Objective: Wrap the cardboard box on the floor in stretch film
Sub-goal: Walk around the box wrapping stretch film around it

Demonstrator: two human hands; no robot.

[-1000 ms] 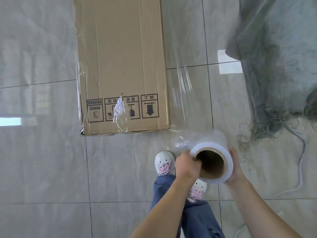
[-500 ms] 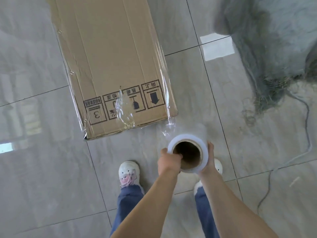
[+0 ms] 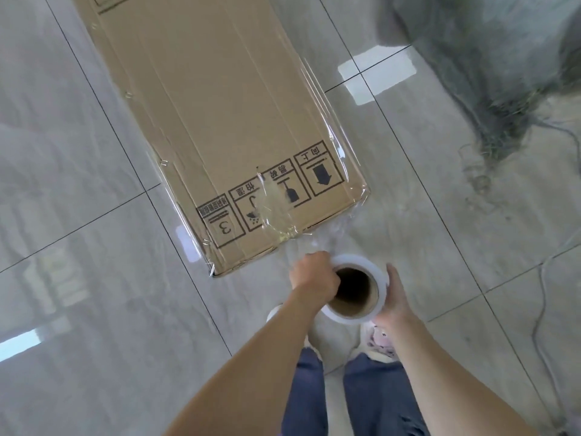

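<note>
Grey netting point(image 3: 490, 51) heaped on glossy tile floor point(image 3: 78, 309) (cord point(image 3: 547, 309) trailing nearby).

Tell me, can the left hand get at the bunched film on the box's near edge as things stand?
Probably yes. The left hand sits just short of the bunched film on the cardboard box, nothing between them, but it is gripping the film roll with the right hand.

I stand on a glossy grey tiled floor point(image 3: 94, 309) with thin dark grout lines. Bright window light mirrors off the tiles to my left and ahead. A heap of grey netting point(image 3: 490, 73) lies at upper right, a thin cord point(image 3: 540, 309) trailing from it.
</note>
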